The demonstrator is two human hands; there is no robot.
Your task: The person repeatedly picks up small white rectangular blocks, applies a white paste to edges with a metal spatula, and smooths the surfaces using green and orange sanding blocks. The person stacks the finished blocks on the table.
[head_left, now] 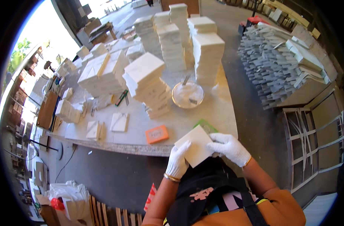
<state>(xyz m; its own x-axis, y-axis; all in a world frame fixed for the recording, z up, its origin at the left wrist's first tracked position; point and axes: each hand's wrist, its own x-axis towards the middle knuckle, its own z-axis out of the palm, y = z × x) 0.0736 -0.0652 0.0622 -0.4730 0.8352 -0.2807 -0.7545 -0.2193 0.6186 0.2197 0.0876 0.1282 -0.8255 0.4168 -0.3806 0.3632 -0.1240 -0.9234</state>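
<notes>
Between my two white-gloved hands is a square white stone tile (194,147), tilted in front of my apron at the table's near edge. My left hand (178,160) grips its left edge, thumb on the upper face. My right hand (230,147) grips the right edge, with its fingers partly hidden behind the tile. Just beyond the tile lies a green block (205,126), partly covered by it. An orange block (157,134) rests on the table to the left. Farther back stands a white bowl (188,95) of white paste with a blade-like tool in it.
Tall stacks of white tiles (149,86) rise across the table (138,148). Single tiles (119,122) and a green-handled cutter (121,98) lie at the left. A big pile of grey-white strips (272,64) and a metal frame (311,139) stand on the floor at right.
</notes>
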